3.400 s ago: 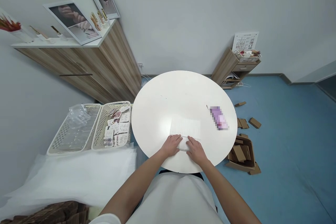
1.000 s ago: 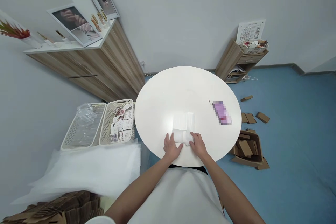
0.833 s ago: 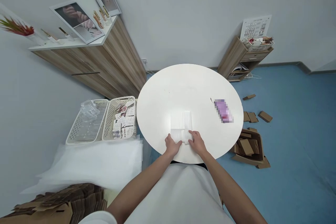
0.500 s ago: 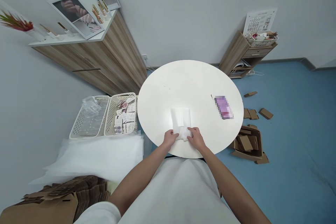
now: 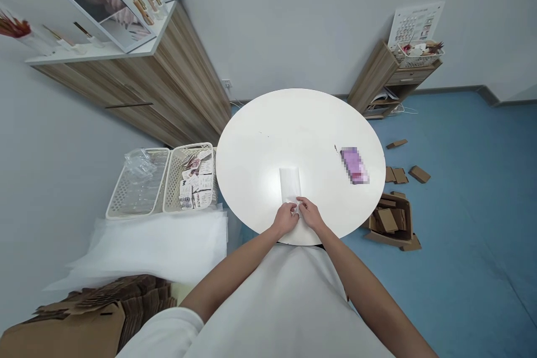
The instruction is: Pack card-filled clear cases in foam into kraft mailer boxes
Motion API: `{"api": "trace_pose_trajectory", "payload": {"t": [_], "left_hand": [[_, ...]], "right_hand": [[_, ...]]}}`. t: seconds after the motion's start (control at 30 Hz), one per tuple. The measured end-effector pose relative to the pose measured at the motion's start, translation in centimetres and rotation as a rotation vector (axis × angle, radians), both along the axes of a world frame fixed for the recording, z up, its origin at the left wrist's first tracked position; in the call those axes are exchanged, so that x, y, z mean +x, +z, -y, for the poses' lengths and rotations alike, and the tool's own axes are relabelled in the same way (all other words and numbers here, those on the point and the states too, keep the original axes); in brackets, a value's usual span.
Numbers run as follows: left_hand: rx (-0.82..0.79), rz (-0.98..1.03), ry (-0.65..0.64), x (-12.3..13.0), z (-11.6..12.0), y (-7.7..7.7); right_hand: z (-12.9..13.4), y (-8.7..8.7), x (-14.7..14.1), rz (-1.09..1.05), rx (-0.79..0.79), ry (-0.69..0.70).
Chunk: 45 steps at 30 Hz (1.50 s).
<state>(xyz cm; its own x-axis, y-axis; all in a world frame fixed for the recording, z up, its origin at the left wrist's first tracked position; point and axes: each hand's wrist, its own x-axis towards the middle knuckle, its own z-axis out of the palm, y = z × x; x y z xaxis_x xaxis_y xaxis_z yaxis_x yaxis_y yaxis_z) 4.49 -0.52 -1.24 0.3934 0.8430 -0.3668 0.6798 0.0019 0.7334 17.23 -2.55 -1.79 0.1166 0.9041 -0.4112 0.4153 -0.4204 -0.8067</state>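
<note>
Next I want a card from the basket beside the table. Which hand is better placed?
Probably the left hand: the card basket stands on its side of the round table, with the right hand farther off. Both hands are on the white sheet.

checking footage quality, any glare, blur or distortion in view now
Head view, centre: glare on the white table beside the pale sheet, its edges faint; head view, right: purple item pixelated; head view, upper left: cabinet leaning, likely wide-angle distortion.

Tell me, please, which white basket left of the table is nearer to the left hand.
The basket that holds printed cards, beside the table; the other basket, holding clear plastic, stands farther from the left hand.
</note>
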Motion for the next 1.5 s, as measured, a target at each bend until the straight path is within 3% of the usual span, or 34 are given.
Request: {"api": "trace_pose_trajectory", "payload": {"t": [0.2, 0.3, 0.4, 0.57, 0.63, 0.73, 0.87, 1.13, 1.37, 1.5], "left_hand": [[0.057, 0.081, -0.131, -1.1, 0.9, 0.7], [0.062, 0.117, -0.074, -2.2, 0.6, 0.9], [0.187, 0.051, -0.018, -3.1, -0.1, 0.6], [0.309, -0.067, -0.239, -3.1, -1.4, 0.0], [0.301, -0.092, -0.299, -3.0, -1.9, 0.0], [0.311, -0.097, -0.362, -3.1, -2.4, 0.2], [0.308, -0.066, -0.409, -3.5, -3.1, 0.4], [0.216, -0.063, -0.491, -4.3, -3.9, 0.8], [0.213, -0.079, -0.540, -5.5, -1.6, 0.4], [0.233, 0.009, -0.517, -5.7, -1.0, 0.1]], "right_hand": [[-1.0, 0.0, -0.6, 0.145, -0.077, -0.050], [-1.1, -0.3, -0.5, 0.179, -0.047, -0.013], [-0.8, -0.6, -0.3, 0.181, -0.011, 0.039], [-0.1, -0.3, 0.2, 0.279, 0.084, 0.148], [0.1, 0.2, 0.7, 0.375, 0.188, 0.239], [-0.1, 1.1, 1.9, 0.428, 0.328, 0.501], [-1.0, 1.0, 3.1, 0.385, 0.341, 0.791], [-2.3, 0.3, 3.0, 0.340, 0.332, 0.774], [1.0, 1.6, 2.5, 0.200, 0.272, 0.785], [1.9, 1.9, 2.3, 0.183, 0.181, 0.766]]}}
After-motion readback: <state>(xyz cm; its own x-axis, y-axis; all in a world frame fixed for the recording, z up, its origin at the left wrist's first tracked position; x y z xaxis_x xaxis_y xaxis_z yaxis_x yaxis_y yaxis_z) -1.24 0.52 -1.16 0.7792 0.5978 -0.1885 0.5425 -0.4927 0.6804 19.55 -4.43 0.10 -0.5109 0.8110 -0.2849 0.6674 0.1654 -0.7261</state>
